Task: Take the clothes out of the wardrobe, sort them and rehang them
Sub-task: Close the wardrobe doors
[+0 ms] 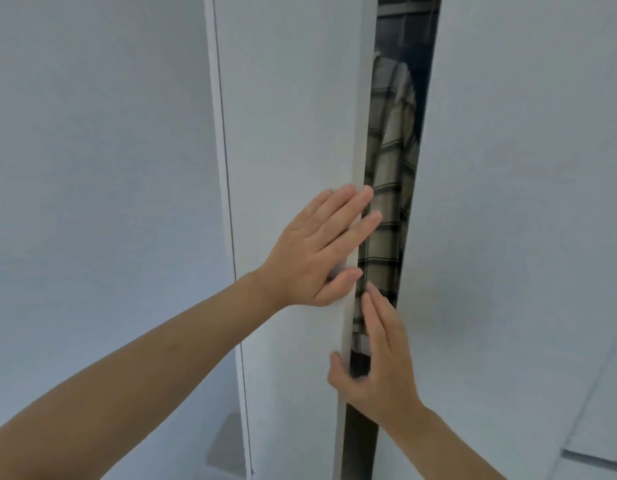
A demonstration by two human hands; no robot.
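A white wardrobe fills the view. Its left door [293,133] stands slightly ajar, leaving a narrow gap beside the right door [525,202]. Through the gap shows a cream and dark plaid shirt [386,209] hanging inside, with something dark below it. My left hand [317,247] lies flat on the left door's front, its straight fingertips reaching over the door's edge. Lower down, my right hand [373,358] has straight fingers in the gap and its thumb on the front of the same door edge.
A white side panel or wall [102,202] runs along the left of the wardrobe. At the bottom right a lighter surface [598,427] shows past the right door. A grey patch [227,445] sits low beside the wardrobe.
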